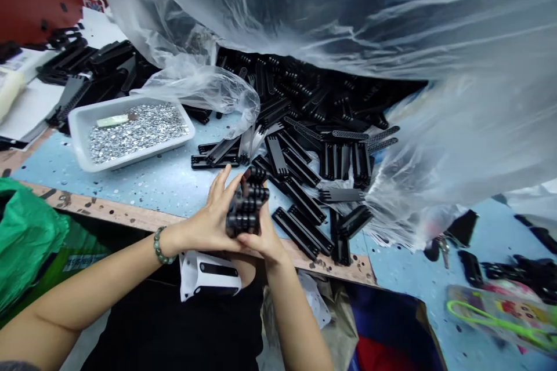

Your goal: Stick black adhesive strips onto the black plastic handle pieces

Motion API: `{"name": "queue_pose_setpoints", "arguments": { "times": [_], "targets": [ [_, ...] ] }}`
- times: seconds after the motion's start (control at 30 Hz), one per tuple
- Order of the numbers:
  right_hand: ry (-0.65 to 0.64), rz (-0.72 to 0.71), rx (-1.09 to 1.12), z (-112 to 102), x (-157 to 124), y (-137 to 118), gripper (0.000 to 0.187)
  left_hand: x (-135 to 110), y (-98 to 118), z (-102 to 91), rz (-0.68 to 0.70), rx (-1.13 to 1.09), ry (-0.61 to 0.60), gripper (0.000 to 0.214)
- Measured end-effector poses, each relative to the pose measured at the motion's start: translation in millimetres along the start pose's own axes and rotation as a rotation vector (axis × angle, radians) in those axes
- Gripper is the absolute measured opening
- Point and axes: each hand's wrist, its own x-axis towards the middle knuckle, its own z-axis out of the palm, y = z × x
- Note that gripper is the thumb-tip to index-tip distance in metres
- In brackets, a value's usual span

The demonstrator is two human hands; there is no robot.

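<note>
Pressed between both palms, low in the middle of the frame, is a stack of black ribbed plastic clips (247,208). The left hand (209,223) lies flat on its side with fingers splayed, and the right hand (263,237) cups it from beneath. Evening up the stack seems the step in hand. Keeping it square calls for steady, matched pressure, clear of the loose heap of black plastic strips (304,122) to the right.

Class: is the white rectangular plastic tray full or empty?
Partly full: the white plastic tray holds a shallow layer of small silver pieces.
</note>
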Motion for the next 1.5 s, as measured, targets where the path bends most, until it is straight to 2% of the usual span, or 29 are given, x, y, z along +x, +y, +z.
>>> {"name": "queue_pose_setpoints", "arguments": {
  "times": [0.07, 0.13, 0.27, 0.3, 0.33, 0.4, 0.43, 0.47, 0.53, 0.6, 0.67, 0.73, 0.83, 0.93, 1.0, 1.07, 1.13, 1.2, 1.27, 1.3, 1.33, 1.43, 1.5],
  "targets": [
    [-0.083, 0.029, -0.2, -0.6, 11.2, -17.0, 0.135, -6.6, -10.4, -1.3, 0.027, 0.036, 0.047, 0.125],
    [-0.154, 0.054, -0.371, 0.8, 20.5, -29.6, 0.136, -13.0, -19.3, -5.3, -0.004, 0.07, 0.081, 0.124],
    [-0.211, 0.056, -0.655, 9.3, 36.2, -30.2, 0.128, -42.7, -23.3, -31.8, -0.212, 0.149, -0.021, 0.132],
    [-0.203, 0.054, -0.739, 12.4, 39.3, -25.3, 0.127, -55.7, -20.8, -41.4, -0.241, 0.171, -0.039, 0.124],
    [-0.188, 0.055, -0.826, 15.7, 41.9, -19.3, 0.125, -70.5, -17.1, -50.7, -0.269, 0.183, -0.027, 0.103],
    [-0.165, 0.064, -0.977, 21.8, 45.0, -7.7, 0.12, -101.2, -6.7, -63.6, -0.377, 0.161, 0.138, 0.054],
    [-0.164, 0.07, -1.022, 24.0, 45.2, -3.7, 0.119, -114.9, -0.8, -65.2, -0.361, 0.144, 0.164, 0.04],
    [-0.167, 0.07, -1.043, 25.3, 44.2, -1.8, 0.117, -126.1, 5.1, -62.9, -0.309, 0.135, 0.133, 0.035],
    [-0.153, 0.035, -1.012, 25.6, 37.5, -5.1, 0.11, -138.6, 15.0, -47.7, -0.15, 0.165, 0.034, 0.043],
    [-0.069, -0.063, -0.901, 25.2, 23.2, -15.0, 0.084, -137.6, 20.1, -25.4, -0.05, 0.257, 0.047, 0.051],
    [0.038, -0.18, -0.739, 27.7, 2.0, -24.9, 0.05, -128.1, 20.0, -6.4, -0.054, 0.314, 0.108, 0.034],
    [0.062, -0.226, -0.607, 35.7, -21.8, -28.5, 0.036, -117.7, 16.4, 3.3, -0.104, 0.292, 0.125, 0.021],
    [-0.003, -0.182, -0.539, 56.8, -49.8, -20.6, 0.036, -110.4, 10.2, 3.3, -0.13, 0.195, 0.098, 0.013],
    [0.033, -0.185, -0.44, 76.2, -60.4, -8.1, 0.038, -111.6, 6.7, -1.8, -0.12, 0.114, 0.065, 0.011],
    [0.067, -0.137, -0.315, 80.4, -61.0, -1.9, 0.033, -113.9, 6.2, -3.6, -0.121, 0.088, 0.04, 0.013],
    [0.155, 0.002, -0.157, 74.8, -59.7, 2.1, 0.027, -116.4, 7.3, -4.9, -0.137, 0.107, 0.018, 0.015],
    [0.33, 0.137, -0.007, 60.8, -56.2, 2.8, 0.028, -119.1, 9.9, -7.6, -0.149, 0.149, -0.042, 0.018],
    [0.473, 0.152, 0.048, 43.9, -49.2, -1.1, 0.031, -121.3, 12.5, -13.0, -0.096, 0.119, -0.191, 0.017],
    [0.439, 0.069, -0.087, 31.5, -38.4, -9.0, 0.026, -121.3, 12.1, -20.4, -0.01, -0.032, -0.305, 0.018],
    [0.369, 0.017, -0.205, 28.7, -32.0, -13.2, 0.024, -119.7, 9.8, -24.1, -0.004, -0.119, -0.282, 0.022],
    [0.291, -0.036, -0.329, 28.4, -25.4, -16.7, 0.023, -116.6, 6.0, -27.2, -0.044, -0.191, -0.197, 0.024],
    [0.126, -0.174, -0.583, 38.2, -7.4, -20.1, 0.021, -100.1, -12.1, -31.0, -0.312, -0.301, 0.156, 0.024],
    [0.091, -0.203, -0.658, 46.6, 0.9, -16.6, 0.016, -86.7, -24.6, -29.1, -0.451, -0.35, 0.201, 0.031]
  ]
}}
